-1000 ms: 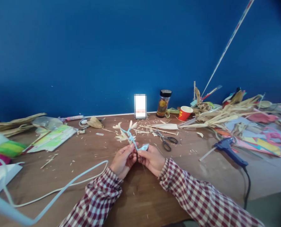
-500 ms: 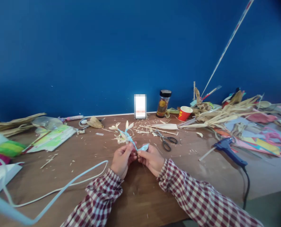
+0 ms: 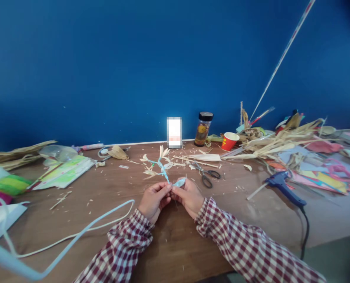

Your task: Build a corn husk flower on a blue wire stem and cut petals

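Both hands meet over the brown table [image 3: 74, 220], fingertips pinched together. My left hand [image 3: 154, 199] pinches the lower end of a thin stem wrapped in light blue tape [image 3: 164, 172]. Pale dried-husk petals [image 3: 154, 163] fan out at the stem's top, pointing away from me. My right hand [image 3: 189, 197] is closed on the loose end of the light blue tape [image 3: 180, 182], right beside the stem. Both sleeves are red-and-white checked.
Scissors [image 3: 206, 175] lie just beyond my right hand. A blue glue gun [image 3: 283, 186] with its cord lies to the right. A red paper cup [image 3: 230, 141], a jar [image 3: 203, 129], dried husks [image 3: 281, 143] and coloured papers [image 3: 325, 177] crowd the back right. A white cable [image 3: 74, 236] loops at left.
The stem with its petals has turned between my fingers, the petals swinging slightly left and then back upright. Both hands stay in place.
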{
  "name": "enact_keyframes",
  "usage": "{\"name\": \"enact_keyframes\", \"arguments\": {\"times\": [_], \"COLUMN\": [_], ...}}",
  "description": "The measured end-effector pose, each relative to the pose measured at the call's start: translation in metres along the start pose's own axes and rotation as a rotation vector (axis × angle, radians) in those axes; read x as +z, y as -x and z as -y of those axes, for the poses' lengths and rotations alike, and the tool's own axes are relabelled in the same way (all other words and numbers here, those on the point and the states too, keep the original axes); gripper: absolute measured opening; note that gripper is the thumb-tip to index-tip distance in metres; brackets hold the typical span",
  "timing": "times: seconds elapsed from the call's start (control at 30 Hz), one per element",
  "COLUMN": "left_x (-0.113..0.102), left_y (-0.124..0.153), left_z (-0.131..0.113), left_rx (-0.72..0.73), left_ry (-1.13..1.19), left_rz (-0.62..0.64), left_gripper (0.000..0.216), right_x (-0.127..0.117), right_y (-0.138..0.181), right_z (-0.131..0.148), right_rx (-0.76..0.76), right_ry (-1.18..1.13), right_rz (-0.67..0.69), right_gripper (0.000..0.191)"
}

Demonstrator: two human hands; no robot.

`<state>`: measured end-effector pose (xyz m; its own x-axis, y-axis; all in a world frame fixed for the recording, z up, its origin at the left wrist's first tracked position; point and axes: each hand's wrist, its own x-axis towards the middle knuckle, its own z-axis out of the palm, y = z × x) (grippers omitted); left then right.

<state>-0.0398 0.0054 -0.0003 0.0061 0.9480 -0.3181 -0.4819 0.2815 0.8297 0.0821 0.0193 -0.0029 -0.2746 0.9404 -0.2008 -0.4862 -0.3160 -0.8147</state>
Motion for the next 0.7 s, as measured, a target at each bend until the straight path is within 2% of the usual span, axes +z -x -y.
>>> {"name": "enact_keyframes", "arguments": {"times": [0.2,0.57,0.7], "left_x": [0.0007,0.0025,0.0021], "left_y": [0.0023,0.0017,0.0026], "left_z": [-0.0013,-0.0018,-0.0013], "left_rx": [0.085,0.097,0.095], "left_ry": [-0.159,-0.184,-0.178], "left_rz": [-0.124,-0.147,-0.147], "left_gripper": [0.032,0.029,0.029], "right_x": [0.0004,-0.0025,-0.0039], "right_y": [-0.0005,-0.0044,-0.0052], "right_z": [0.0047,-0.0028,-0.0035], "right_rx": [0.030,-0.092,-0.153], "right_ry": [0.135,0.279,0.409], "right_rz": [-0.072,-0.154,-0.148], "right_gripper": [0.029,0.023,0.018]}}
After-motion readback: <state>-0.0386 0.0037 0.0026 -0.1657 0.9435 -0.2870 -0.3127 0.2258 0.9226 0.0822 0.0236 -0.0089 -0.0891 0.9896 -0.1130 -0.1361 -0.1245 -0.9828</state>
